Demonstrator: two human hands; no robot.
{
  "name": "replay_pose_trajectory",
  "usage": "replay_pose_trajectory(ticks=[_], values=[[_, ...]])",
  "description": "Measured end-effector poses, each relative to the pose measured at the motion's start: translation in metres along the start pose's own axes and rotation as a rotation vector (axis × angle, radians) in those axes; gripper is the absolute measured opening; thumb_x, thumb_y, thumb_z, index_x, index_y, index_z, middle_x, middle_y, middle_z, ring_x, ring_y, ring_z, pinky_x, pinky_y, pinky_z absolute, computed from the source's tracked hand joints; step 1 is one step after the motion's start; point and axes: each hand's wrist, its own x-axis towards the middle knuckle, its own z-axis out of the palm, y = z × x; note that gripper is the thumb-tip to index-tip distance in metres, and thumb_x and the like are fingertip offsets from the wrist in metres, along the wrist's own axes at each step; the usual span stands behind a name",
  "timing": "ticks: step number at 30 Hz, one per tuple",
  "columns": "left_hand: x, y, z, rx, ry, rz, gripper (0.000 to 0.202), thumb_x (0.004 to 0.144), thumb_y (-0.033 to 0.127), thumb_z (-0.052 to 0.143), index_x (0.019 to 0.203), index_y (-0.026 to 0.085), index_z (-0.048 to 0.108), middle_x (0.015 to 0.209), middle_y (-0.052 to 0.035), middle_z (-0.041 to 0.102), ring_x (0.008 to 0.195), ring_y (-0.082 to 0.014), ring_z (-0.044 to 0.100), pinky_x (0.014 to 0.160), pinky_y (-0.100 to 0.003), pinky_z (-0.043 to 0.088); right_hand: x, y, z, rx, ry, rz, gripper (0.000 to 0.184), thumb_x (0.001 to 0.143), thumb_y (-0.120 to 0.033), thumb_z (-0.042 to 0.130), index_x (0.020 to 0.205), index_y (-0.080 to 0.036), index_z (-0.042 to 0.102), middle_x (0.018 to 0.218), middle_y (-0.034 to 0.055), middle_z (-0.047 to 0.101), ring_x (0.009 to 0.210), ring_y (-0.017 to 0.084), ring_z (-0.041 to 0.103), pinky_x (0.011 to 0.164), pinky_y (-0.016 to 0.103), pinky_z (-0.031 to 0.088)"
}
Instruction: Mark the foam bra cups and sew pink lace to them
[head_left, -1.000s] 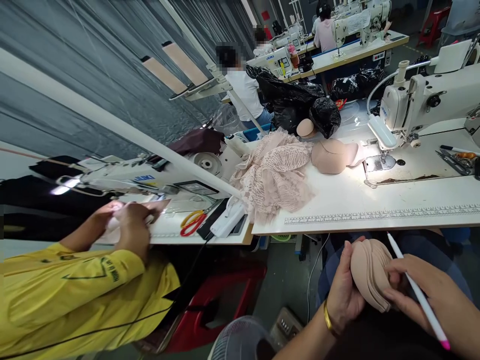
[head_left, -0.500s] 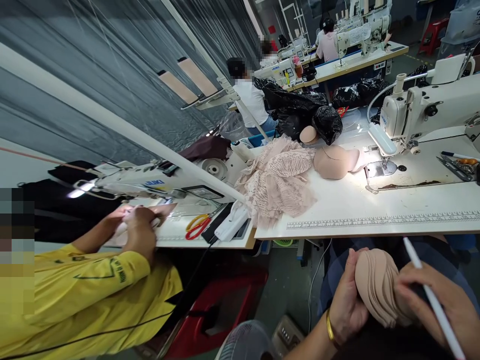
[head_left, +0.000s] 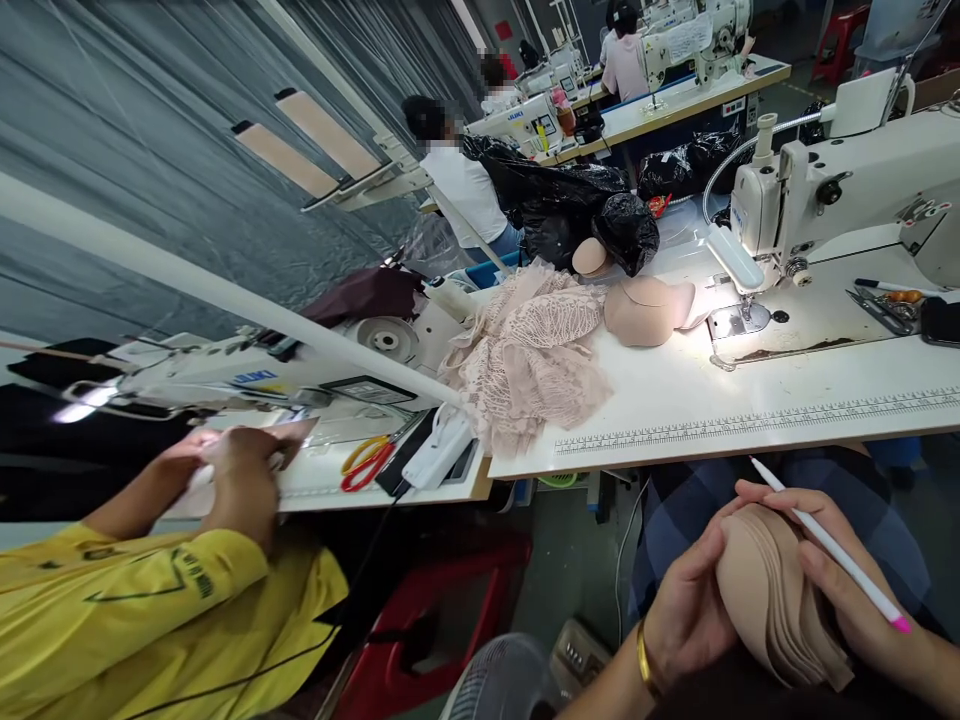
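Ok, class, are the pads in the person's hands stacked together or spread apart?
Stacked together, slightly fanned: the pads nest one behind another, several layered edges showing, between the left hand and the right hand.

One pink-ended pen (head_left: pixel 832 547), one pad stack (head_left: pixel 757 590) and two red stools (head_left: pixel 386 670) show.

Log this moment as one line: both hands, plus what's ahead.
left hand: cupping stack of curved beige soft-looking pieces | right hand: holding slim white pink-ended pen, touching stack | ahead: white sewing machine, lamp lit
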Motion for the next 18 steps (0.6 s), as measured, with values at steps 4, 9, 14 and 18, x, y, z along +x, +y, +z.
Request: replay_pose_trajectory(ticks=[4,9,14,18], values=[[0.005,0.001,0.002,-0.011,0.052,0.043,0.059,0.088,0.051,0.084,0.137,0.021,0.074,0.149,-0.0126,0.067,0.15,-0.0387,0.05,0.127,-0.048,0.033,0.01,-0.004,0.006,0.014,0.117,-0.094,0.034,0.11,-0.049,0.054,0.139,-0.034,0.06,0.159,0.0111,0.06,0.151,0.034,0.052,0.124,0.056,0.044],[0.007,-0.003,0.002,-0.027,0.032,-0.009,0.065,0.085,0.055,0.086,0.137,0.018,0.074,0.15,-0.0138,0.068,0.151,-0.0388,0.049,0.128,-0.048,0.034,0.012,-0.002,0.012,-0.077,0.139,-0.1,0.033,0.109,-0.047,0.056,0.139,-0.033,0.061,0.155,0.0111,0.063,0.147,0.033,0.057,0.122,0.056,0.047],[0.005,-0.004,0.001,-0.037,0.034,0.005,0.069,0.086,0.051,0.087,0.144,0.019,0.069,0.147,-0.0143,0.068,0.149,-0.0371,0.052,0.126,-0.046,0.036,0.016,-0.011,0.006,-0.198,0.056,-0.121,0.038,0.107,-0.051,0.059,0.139,-0.03,0.065,0.148,0.0129,0.068,0.139,0.035,0.064,0.115,0.051,0.055],[0.002,0.003,0.001,-0.05,0.101,0.101,0.064,0.085,0.046,0.089,0.141,0.023,0.07,0.143,-0.0115,0.07,0.141,-0.0355,0.059,0.124,-0.047,0.04,0.02,-0.02,-0.007,-0.291,0.205,-0.211,0.032,0.108,-0.044,0.06,0.137,-0.033,0.064,0.137,0.0086,0.071,0.134,0.031,0.066,0.113,0.047,0.056]])
